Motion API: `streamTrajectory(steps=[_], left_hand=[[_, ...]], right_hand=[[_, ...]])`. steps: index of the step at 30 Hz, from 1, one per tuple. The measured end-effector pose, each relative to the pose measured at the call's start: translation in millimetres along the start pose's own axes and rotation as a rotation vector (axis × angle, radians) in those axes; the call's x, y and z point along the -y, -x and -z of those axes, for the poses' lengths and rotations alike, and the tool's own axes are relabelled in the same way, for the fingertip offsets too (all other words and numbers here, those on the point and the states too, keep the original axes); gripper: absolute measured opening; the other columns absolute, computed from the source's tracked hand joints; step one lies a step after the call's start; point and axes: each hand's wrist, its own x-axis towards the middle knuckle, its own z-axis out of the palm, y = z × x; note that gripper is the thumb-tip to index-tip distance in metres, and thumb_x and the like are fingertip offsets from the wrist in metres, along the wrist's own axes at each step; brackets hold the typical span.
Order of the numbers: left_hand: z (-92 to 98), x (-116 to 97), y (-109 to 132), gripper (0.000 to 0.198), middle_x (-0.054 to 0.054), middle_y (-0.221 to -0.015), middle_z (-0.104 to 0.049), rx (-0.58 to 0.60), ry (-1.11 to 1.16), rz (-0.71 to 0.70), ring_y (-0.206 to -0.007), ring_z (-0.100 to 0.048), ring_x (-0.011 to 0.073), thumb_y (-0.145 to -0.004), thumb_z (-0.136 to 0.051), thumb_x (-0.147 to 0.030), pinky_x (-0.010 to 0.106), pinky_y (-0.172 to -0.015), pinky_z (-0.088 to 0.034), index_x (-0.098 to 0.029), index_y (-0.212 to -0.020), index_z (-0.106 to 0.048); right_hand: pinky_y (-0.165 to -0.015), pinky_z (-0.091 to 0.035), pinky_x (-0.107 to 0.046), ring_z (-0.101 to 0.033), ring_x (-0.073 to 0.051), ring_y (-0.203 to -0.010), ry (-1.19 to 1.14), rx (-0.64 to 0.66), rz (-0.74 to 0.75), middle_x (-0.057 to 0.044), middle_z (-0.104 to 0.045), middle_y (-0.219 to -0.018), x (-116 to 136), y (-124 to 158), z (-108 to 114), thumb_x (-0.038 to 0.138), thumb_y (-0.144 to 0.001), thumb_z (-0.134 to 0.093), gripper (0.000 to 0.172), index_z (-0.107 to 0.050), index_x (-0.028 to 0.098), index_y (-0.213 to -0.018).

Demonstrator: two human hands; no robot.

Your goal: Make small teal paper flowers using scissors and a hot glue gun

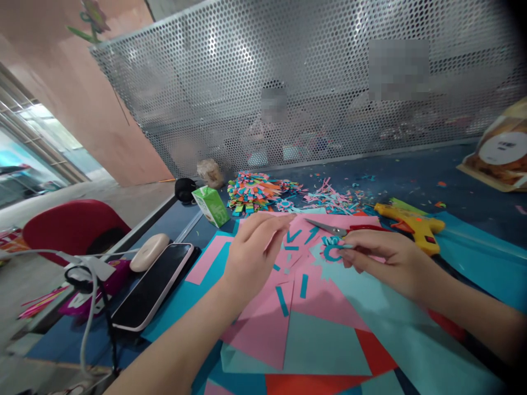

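Note:
My right hand (pixel 382 255) pinches a small curled piece of teal fringed paper (pixel 331 250), bent nearly into a ring with pale pink showing at its edge. My left hand (pixel 257 247) is held over pink paper (pixel 263 334), fingers stretched forward and thumb apart, with nothing visible in it; its fingertips are close to the paper scraps. Between the hands, short teal paper strips (pixel 303 286) lie scattered on the pink sheets. Scissors (pixel 329 227) with red handles lie just behind my right hand, blades pointing left, handles partly covered.
A yellow glue gun (pixel 415 222) lies at the right. Behind the sheets are fringed paper flowers (pixel 253 192) and shredded paper (pixel 333 197). A green carton (pixel 211 206), a phone (pixel 154 288) and white cables (pixel 88 318) are at left. A perforated metal panel (pixel 230 82) rises behind.

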Motion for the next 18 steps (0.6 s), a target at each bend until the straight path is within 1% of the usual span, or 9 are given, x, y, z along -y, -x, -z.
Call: streamTrajectory(steps=[3, 5, 7, 9, 11, 13, 15, 18], left_hand=[[-0.5, 0, 0, 0.019, 0.003, -0.09, -0.067, -0.015, 0.006, 0.015, -0.081, -0.06, 0.0129, -0.08, -0.055, -0.011, 0.026, -0.075, -0.049, -0.021, -0.094, -0.063], [-1.0, -1, 0, 0.017, 0.003, -0.087, -0.068, 0.005, 0.041, 0.042, -0.081, -0.061, 0.0132, -0.081, -0.055, -0.012, 0.026, -0.075, -0.049, -0.021, -0.091, -0.065], [-1.2, -4, 0, 0.015, 0.002, -0.084, -0.069, 0.045, 0.118, 0.109, -0.081, -0.062, 0.0131, -0.08, -0.056, -0.013, 0.025, -0.075, -0.05, -0.022, -0.088, -0.066], [-1.3, -6, -1, 0.013, 0.002, -0.085, -0.07, 0.104, 0.23, 0.249, -0.079, -0.063, 0.0131, -0.079, -0.058, -0.015, 0.025, -0.072, -0.05, -0.021, -0.086, -0.068], [-1.5, -7, -3, 0.011, 0.003, -0.086, -0.071, 0.166, 0.363, 0.442, -0.072, -0.063, 0.0126, -0.078, -0.06, -0.019, 0.024, -0.066, -0.051, -0.02, -0.085, -0.069], [-2.1, -7, -4, 0.013, 0.004, -0.085, -0.071, 0.219, 0.516, 0.616, -0.066, -0.062, 0.0116, -0.078, -0.061, -0.024, 0.023, -0.059, -0.05, -0.019, -0.086, -0.069], [-3.0, -7, -6, 0.018, 0.004, -0.078, -0.07, 0.309, 0.679, 0.747, -0.061, -0.06, 0.0105, -0.079, -0.059, -0.029, 0.021, -0.052, -0.047, -0.016, -0.087, -0.068], [-4.2, -12, -6, 0.023, 0.003, -0.069, -0.067, 0.526, 0.889, 0.918, -0.052, -0.055, 0.0071, -0.073, -0.065, -0.034, 0.017, -0.045, -0.04, -0.014, -0.083, -0.067]], right_hand=[[-0.048, -0.046, -0.021, -0.055, -0.011, -0.056, 0.016, -0.008, 0.002, -0.002, -0.06, -0.065, -1, 0, -1, 0.033, -0.086, -0.048, 0.025, -0.063, 0.018, -0.075], [-0.048, -0.045, -0.021, -0.055, -0.011, -0.056, 0.038, -0.005, 0.013, -0.002, -0.06, -0.065, -1, 0, -2, 0.032, -0.087, -0.047, 0.024, -0.063, 0.018, -0.075], [-0.049, -0.045, -0.021, -0.056, -0.011, -0.056, 0.088, -0.022, 0.051, -0.002, -0.061, -0.065, -1, 1, -2, 0.031, -0.087, -0.046, 0.024, -0.063, 0.018, -0.075], [-0.056, -0.047, -0.022, -0.059, -0.012, -0.063, 0.193, -0.038, 0.153, -0.003, -0.063, -0.071, -1, 2, -1, 0.027, -0.088, -0.045, 0.021, -0.063, 0.018, -0.079], [-0.066, -0.048, -0.025, -0.062, -0.015, -0.076, 0.362, -0.038, 0.322, -0.004, -0.067, -0.082, -3, 3, 3, 0.022, -0.089, -0.044, 0.019, -0.063, 0.018, -0.089], [-0.072, -0.048, -0.027, -0.062, -0.017, -0.085, 0.573, -0.037, 0.484, -0.005, -0.068, -0.092, -6, 5, 8, 0.018, -0.089, -0.042, 0.022, -0.061, 0.019, -0.101], [-0.069, -0.047, -0.029, -0.062, -0.018, -0.083, 0.764, -0.065, 0.586, -0.005, -0.068, -0.094, -9, 8, 13, 0.015, -0.089, -0.038, 0.028, -0.059, 0.019, -0.108], [-0.061, -0.045, -0.031, -0.062, -0.018, -0.074, 0.95, -0.108, 0.664, -0.005, -0.069, -0.089, -8, 11, 18, 0.01, -0.087, -0.034, 0.036, -0.057, 0.02, -0.113]])
